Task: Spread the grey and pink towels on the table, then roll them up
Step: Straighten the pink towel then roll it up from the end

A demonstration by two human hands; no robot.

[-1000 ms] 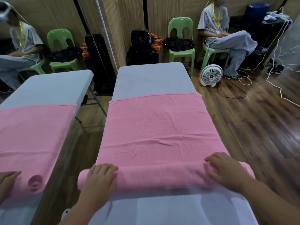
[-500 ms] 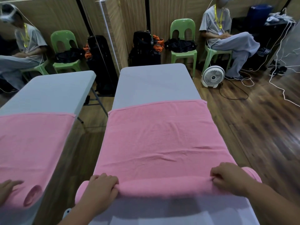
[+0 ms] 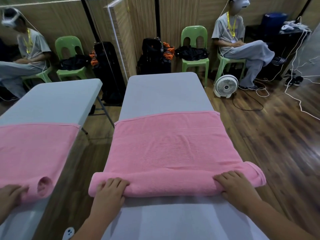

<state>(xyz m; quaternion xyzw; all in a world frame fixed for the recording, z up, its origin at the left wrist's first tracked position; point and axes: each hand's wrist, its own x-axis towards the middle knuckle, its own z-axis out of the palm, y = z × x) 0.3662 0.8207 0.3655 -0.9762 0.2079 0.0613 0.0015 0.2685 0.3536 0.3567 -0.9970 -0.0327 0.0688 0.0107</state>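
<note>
Since the earlier frame both hands have shifted from pinching the roll's front to lying over its top; the roll looks thicker. Left hand [image 3: 109, 189] and right hand [image 3: 236, 187] rest palm-down, fingers curled over the rolled near end of the pink towel [image 3: 173, 153], one near each end of the roll. Unrolled part lies flat toward the table's [image 3: 164, 90] far edge. Beyond: white fan [image 3: 226, 86] on wood floor, green chair [image 3: 194, 47], seated person [image 3: 242, 45]. Mirror at left.
</note>
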